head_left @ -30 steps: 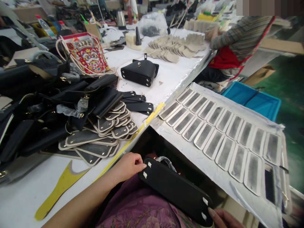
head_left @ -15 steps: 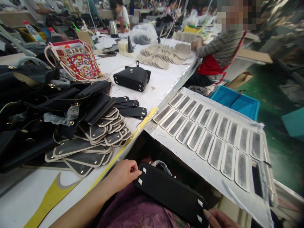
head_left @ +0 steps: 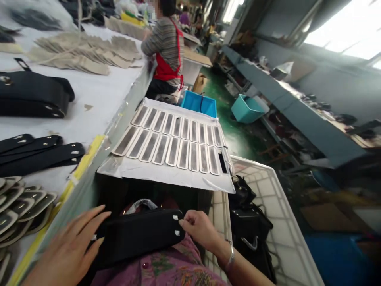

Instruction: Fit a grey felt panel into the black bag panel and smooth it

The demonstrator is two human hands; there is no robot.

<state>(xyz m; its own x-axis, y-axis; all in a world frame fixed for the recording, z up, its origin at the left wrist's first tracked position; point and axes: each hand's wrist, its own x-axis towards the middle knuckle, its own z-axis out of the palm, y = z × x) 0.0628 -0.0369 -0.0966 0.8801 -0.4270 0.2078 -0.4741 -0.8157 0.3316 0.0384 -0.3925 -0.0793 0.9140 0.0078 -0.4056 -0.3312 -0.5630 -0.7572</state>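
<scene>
A black handbag (head_left: 138, 234) lies across my lap with its flat base facing up. Small white tabs show at its right end, and a clear-wrapped handle pokes out behind it. The fingertips of my right hand (head_left: 201, 230) are pinched together at that right end, beside the tabs. Over the other end, my left hand (head_left: 71, 246) spreads its fingers, slightly blurred, and covers part of the base. Beyond my lap, a white-covered board (head_left: 131, 171) carries rows of rounded panels (head_left: 160, 150) with grey centres and pale borders.
To the right, a white crate (head_left: 275, 206) contains several black bags (head_left: 253, 222). Stacked pale-edged pieces (head_left: 24, 206), black strips (head_left: 44, 153) and another black bag (head_left: 32, 95) occupy the left table. A person in a red apron (head_left: 166, 51) sits beyond the board, near a blue bin (head_left: 199, 104).
The view has swung right, bringing the crate into sight. My left hand has gone from a closed grip at the bag's end to spread fingers. My right hand still pinches its end.
</scene>
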